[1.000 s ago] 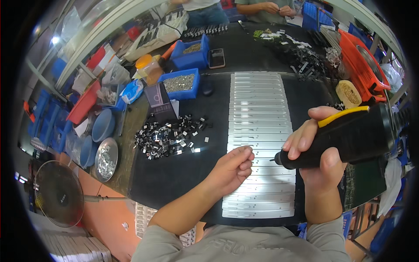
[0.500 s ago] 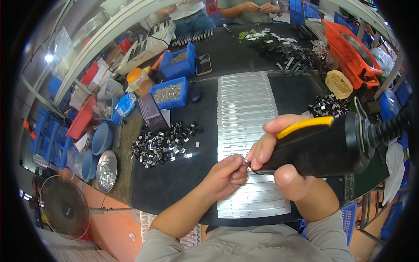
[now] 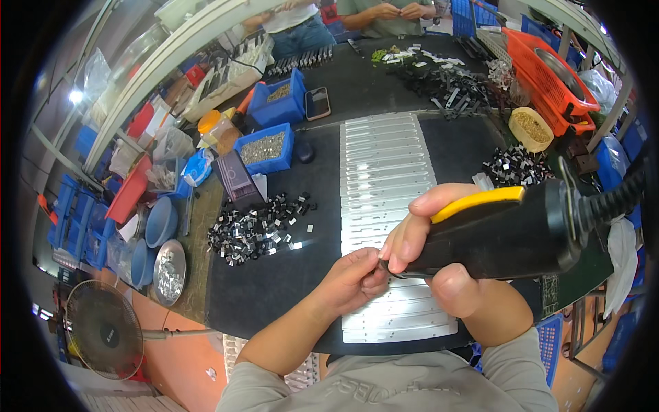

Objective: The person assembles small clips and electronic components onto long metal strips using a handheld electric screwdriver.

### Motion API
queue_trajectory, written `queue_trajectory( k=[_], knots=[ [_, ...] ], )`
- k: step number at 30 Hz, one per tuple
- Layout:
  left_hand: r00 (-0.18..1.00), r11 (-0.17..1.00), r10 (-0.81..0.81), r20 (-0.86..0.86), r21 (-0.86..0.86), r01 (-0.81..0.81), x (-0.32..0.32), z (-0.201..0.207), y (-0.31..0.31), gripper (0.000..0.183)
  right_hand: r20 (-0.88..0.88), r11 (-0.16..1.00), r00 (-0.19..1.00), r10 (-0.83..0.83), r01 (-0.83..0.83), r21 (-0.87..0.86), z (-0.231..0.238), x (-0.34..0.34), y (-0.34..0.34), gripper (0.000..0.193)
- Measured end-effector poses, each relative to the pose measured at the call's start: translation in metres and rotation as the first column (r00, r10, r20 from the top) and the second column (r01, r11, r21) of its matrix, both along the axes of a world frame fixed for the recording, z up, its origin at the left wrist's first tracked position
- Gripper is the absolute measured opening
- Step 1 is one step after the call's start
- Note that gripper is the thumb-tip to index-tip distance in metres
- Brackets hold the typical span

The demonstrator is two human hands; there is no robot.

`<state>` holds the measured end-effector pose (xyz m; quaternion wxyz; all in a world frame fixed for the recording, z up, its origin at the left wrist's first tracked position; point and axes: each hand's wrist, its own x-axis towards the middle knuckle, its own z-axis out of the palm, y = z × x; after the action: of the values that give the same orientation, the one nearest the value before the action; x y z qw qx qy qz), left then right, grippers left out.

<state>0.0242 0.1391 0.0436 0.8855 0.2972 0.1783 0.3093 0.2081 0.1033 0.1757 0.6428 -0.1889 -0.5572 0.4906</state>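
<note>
In my right hand (image 3: 449, 250) lies a black electric screwdriver (image 3: 508, 237) with a yellow lever along its top, its tip pointing left. A coiled black cable (image 3: 611, 199) runs from its rear to the right. My left hand (image 3: 357, 278) is closed in a pinch right at the screwdriver's tip, where my right fingertips meet it. Whatever sits between the left fingers is hidden. Beneath both hands, silver metal strips (image 3: 384, 161) lie side by side in a long column on the black work surface (image 3: 274, 302).
Small black-and-silver pieces (image 3: 250, 230) are heaped at left, others (image 3: 515, 165) at right. Blue bins (image 3: 264, 147) of small metal parts, a phone (image 3: 318, 103) and a dark box (image 3: 237, 177) stand beyond. An orange basket (image 3: 549, 79) is far right. Co-workers' hands (image 3: 401, 11) show across the table.
My right hand and the screwdriver have shifted slightly left, and the tip meets my left fingers a little lower. The strips and heaps stay as they were.
</note>
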Motion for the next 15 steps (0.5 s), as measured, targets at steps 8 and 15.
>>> queue_trajectory(
  k=[8,15],
  knots=[
    [0.997,0.982,0.031,-0.07,-0.181,-0.043,0.005,0.013,0.002,0.049,-0.048,0.999,0.998,0.036,-0.036,0.006,0.004,0.003,-0.001,0.066],
    [0.96,0.918,0.279,-0.04,-0.282,-0.278,-0.011,0.011,0.024,0.033,-0.043,0.953,0.978,-0.206,0.211,0.218,0.021,0.028,-0.013,0.072]
  ],
)
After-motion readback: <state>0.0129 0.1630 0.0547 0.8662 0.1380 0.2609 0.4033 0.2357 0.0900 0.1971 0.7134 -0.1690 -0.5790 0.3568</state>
